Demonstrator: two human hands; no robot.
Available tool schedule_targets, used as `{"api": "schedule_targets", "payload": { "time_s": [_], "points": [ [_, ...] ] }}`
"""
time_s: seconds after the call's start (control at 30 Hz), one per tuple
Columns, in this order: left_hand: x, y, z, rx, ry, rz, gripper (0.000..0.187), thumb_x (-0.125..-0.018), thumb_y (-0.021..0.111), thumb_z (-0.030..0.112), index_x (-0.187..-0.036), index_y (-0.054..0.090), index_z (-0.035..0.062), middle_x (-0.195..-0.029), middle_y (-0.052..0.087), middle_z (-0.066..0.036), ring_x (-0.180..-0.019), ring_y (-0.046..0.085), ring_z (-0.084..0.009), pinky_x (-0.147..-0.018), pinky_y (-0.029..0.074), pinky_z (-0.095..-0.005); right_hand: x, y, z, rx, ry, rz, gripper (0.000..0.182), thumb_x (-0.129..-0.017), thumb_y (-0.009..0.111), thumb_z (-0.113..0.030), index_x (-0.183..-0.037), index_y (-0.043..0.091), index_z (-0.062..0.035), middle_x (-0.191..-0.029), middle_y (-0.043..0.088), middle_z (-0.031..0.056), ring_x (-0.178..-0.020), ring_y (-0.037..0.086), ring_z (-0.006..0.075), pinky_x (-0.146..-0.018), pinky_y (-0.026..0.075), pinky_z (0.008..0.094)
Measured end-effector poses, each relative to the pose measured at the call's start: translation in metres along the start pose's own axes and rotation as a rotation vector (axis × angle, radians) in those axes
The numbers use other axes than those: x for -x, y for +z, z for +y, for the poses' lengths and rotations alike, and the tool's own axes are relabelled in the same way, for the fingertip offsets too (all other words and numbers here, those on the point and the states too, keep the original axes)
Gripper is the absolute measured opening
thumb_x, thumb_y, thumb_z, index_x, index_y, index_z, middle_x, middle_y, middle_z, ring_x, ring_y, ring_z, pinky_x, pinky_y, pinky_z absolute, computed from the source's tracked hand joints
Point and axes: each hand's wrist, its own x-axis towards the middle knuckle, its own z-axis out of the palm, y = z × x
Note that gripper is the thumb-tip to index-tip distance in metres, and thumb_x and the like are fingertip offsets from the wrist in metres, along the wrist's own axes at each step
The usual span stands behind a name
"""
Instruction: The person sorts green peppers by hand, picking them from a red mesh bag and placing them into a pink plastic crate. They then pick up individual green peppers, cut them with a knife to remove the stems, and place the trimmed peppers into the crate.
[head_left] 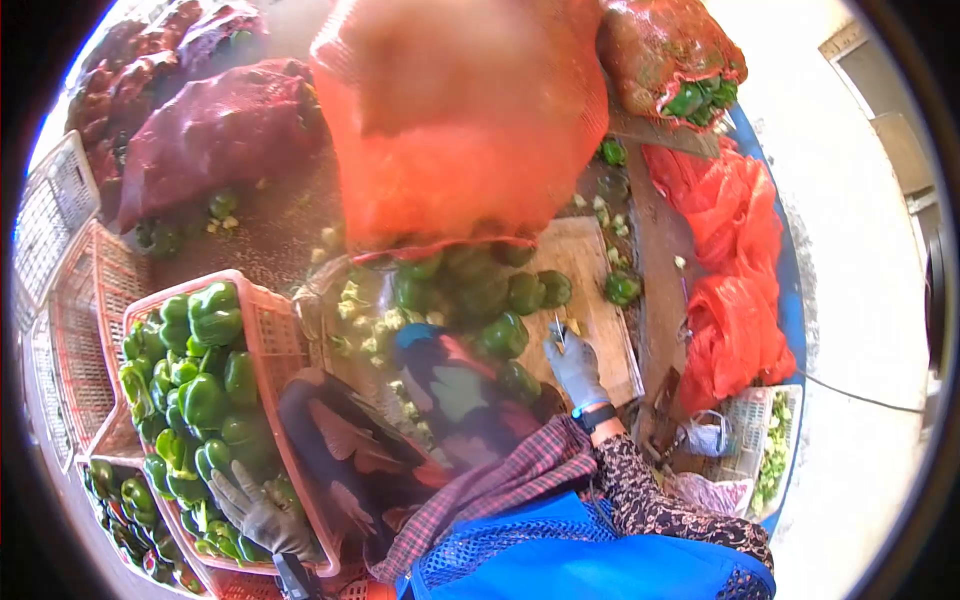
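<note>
My left hand [262, 512], in a grey glove, rests at the lower right of a pink crate [285, 420] full of green peppers [205, 400]. Its fingers are spread over the peppers, and nothing shows held in them. My right hand [575, 372], gloved in grey with a dark band at the wrist, is closed round a small knife [559, 326] whose thin blade points up. It is above a wooden board [590, 250]. Loose green peppers [503, 336] lie just left of this hand, beneath the mouth of a large orange-red mesh sack [460, 150].
More mesh sacks [225, 130] stand at the upper left, and another sack [672, 55] at the upper right. Red netting [730, 300] lies right of the board. White crates [785, 440] and pink crates [110, 330] stand at the sides. Pepper cores [385, 325] are scattered near my legs.
</note>
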Motion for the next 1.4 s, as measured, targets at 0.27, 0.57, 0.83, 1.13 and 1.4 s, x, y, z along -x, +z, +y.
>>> {"api": "schedule_targets", "payload": {
  "time_s": [0.27,0.57,0.83,1.13,1.4],
  "points": [
    [0.007,0.037,0.005,0.110,-0.034,0.226,0.065,-0.106,0.030,0.047,-0.159,0.045,0.0118,-0.167,0.029,-0.026,-0.153,0.031,-0.0471,-0.123,0.032,-0.0591,-0.049,0.073,-0.004,0.186,-0.107,-0.200,0.091,-0.087,0.076,-0.046,-0.160,0.034,-0.0126,-0.140,0.062,0.0257,-0.125,0.064,0.0415,-0.105,0.050,0.0490],
    [0.003,-0.014,-0.003,0.361,-0.170,-0.152,0.064,-0.099,0.058,0.031,-0.157,0.045,0.0069,-0.164,0.035,-0.024,-0.152,0.032,-0.0423,-0.126,0.027,-0.0498,-0.073,0.086,0.046,-0.236,-0.104,-0.356,0.122,-0.073,0.090,-0.049,-0.165,0.021,-0.0100,-0.147,0.057,0.0280,-0.135,0.058,0.0409,-0.112,0.047,0.0450],
    [-0.038,-0.146,0.117,1.250,-0.353,0.196,0.044,-0.103,0.056,0.006,-0.145,0.057,-0.0036,-0.132,0.067,-0.012,-0.114,0.064,-0.0189,-0.099,0.051,-0.0312,-0.060,0.110,0.082,-0.527,0.203,-0.498,0.107,-0.078,0.088,-0.057,-0.158,0.038,-0.0063,-0.140,0.063,0.0192,-0.118,0.065,0.0312,-0.078,0.059,0.0434],
    [-0.019,-0.162,0.190,1.202,0.011,0.161,0.030,-0.099,0.066,0.011,-0.125,0.071,-0.0024,-0.121,0.073,-0.017,-0.102,0.072,-0.0226,-0.090,0.057,-0.0337,-0.084,0.115,0.083,-0.871,0.297,-0.669,0.057,-0.085,0.087,-0.047,-0.120,0.062,-0.0097,-0.076,0.051,-0.0046,-0.058,0.038,0.0093,-0.049,0.036,0.0272],
    [-0.014,-0.168,0.233,1.492,-0.367,-0.229,0.033,-0.098,0.059,-0.003,-0.129,0.069,-0.0045,-0.118,0.071,-0.010,-0.095,0.065,-0.0097,-0.079,0.054,-0.0235,-0.077,0.170,0.123,-0.729,0.076,-0.530,0.068,-0.087,0.079,-0.026,-0.148,0.051,-0.0113,-0.121,0.072,0.0130,-0.104,0.073,0.0296,-0.087,0.059,0.0434]
  ]
}}
